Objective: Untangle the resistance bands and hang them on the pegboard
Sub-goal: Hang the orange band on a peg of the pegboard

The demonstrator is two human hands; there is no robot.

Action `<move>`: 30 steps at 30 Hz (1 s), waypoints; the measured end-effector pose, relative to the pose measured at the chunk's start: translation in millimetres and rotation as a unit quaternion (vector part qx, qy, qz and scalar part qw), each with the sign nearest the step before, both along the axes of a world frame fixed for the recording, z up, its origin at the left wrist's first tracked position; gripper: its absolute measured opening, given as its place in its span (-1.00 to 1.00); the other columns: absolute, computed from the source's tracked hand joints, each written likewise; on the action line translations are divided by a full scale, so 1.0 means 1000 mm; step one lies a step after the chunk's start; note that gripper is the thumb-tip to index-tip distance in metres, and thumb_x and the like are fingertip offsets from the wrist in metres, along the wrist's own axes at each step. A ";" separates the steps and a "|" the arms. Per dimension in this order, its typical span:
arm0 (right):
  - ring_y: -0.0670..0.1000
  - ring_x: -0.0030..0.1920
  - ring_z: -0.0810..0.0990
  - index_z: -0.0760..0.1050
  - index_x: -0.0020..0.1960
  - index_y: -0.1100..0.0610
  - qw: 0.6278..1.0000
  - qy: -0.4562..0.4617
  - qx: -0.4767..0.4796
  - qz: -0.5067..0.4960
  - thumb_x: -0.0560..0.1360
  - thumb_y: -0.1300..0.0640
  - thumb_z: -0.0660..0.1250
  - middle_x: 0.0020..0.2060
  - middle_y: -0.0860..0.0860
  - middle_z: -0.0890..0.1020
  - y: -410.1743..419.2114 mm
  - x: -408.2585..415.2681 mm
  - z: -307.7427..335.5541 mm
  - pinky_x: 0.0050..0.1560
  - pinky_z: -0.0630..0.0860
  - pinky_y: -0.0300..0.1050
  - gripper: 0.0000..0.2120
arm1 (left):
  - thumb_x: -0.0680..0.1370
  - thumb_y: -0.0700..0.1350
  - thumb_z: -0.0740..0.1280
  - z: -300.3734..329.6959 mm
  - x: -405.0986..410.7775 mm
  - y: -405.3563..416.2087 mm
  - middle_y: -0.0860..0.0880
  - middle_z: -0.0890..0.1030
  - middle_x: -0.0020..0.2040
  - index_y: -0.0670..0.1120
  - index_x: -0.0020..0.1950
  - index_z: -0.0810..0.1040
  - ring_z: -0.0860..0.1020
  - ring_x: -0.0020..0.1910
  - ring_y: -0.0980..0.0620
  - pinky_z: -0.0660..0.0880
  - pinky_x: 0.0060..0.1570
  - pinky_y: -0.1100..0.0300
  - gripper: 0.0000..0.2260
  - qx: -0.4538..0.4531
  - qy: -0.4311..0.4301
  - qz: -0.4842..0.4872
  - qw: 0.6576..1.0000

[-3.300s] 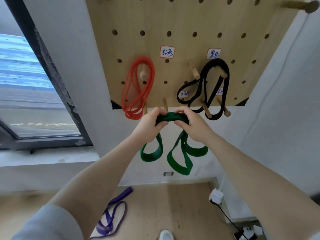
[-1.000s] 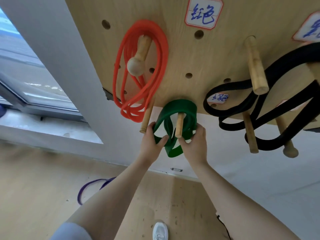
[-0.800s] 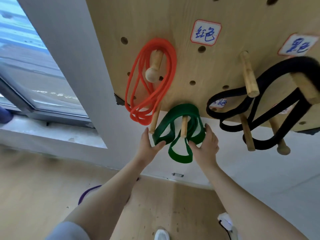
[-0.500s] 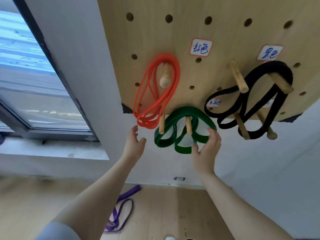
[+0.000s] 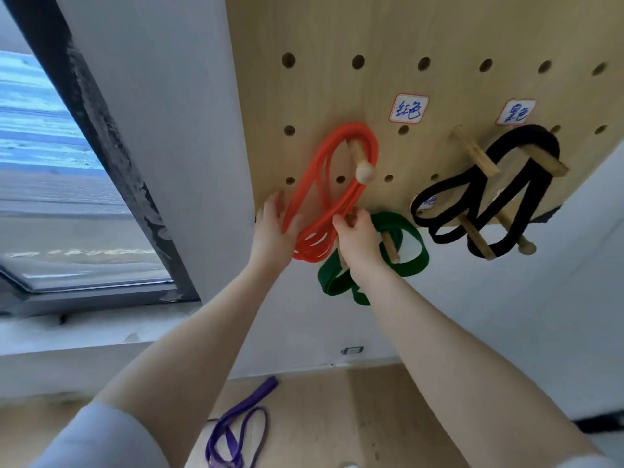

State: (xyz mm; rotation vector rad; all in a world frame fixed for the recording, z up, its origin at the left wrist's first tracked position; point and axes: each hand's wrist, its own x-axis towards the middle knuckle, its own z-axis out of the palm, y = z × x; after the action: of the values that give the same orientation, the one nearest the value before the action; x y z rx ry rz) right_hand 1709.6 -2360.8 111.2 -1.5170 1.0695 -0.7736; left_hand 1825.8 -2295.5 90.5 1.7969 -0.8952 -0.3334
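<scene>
Orange resistance band (image 5: 332, 194), looped on round-knobbed peg (image 5: 363, 167) (long axis slanting down-left): my left hand (image 5: 273, 228) flat against its outer strand, my right hand (image 5: 354, 236) pinching its lower loop, both touching.

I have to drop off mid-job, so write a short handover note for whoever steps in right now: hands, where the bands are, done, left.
Left hand: fingers straight, touching the red band's left strands.
Right hand: fingers curled at the red band's lower loops, seemingly pinching them.
Red band hangs on the knobbed peg of the pegboard.
Green band hangs on pegs along the bottom edge; black band is looped over several pegs at right.
Done: red, green and black hung.
Left: tidy the red loops, then pick up the purple band from the floor, untangle and hang it.
</scene>
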 end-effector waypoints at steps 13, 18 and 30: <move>-0.02 -0.28 0.52 0.44 -0.21 0.17 0.993 0.045 -0.088 0.071 0.56 0.07 0.23 -0.32 0.04 0.54 -0.016 0.009 0.003 -0.23 0.43 -0.18 -0.77 | 0.60 -0.09 0.18 0.009 0.002 -0.009 -0.02 0.51 -0.09 -0.07 -0.01 0.43 0.47 -0.15 0.06 0.36 -0.34 0.36 -0.92 0.028 -0.030 -0.045 0.998; -0.08 -0.36 0.51 0.41 -0.26 0.12 0.986 0.070 -0.127 0.086 0.56 0.08 0.24 -0.39 -0.02 0.51 -0.012 0.002 0.000 -0.34 0.37 -0.28 -0.76 | 0.59 -0.12 0.24 0.006 0.002 0.008 0.05 0.60 -0.09 -0.03 0.10 0.37 0.57 -0.07 0.16 0.47 -0.07 0.33 -0.89 -0.017 0.053 -0.078 0.995; -0.04 -0.09 0.58 0.44 0.02 0.13 0.995 0.028 -0.056 0.084 0.55 0.08 0.28 -0.12 0.00 0.60 -0.002 -0.002 0.007 -0.13 0.49 -0.20 -0.87 | 0.53 -0.21 0.33 0.003 0.012 0.041 -0.13 0.63 -0.09 -0.05 -0.03 0.48 0.62 -0.13 -0.03 0.58 -0.03 0.14 -0.91 -0.105 0.184 -0.092 0.973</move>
State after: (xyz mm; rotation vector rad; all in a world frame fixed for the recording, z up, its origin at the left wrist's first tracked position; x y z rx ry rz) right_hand 1708.0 -2363.1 117.8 -1.7084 0.9388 -0.6859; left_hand 1837.4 -2254.7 94.0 1.4015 -0.7988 -0.6436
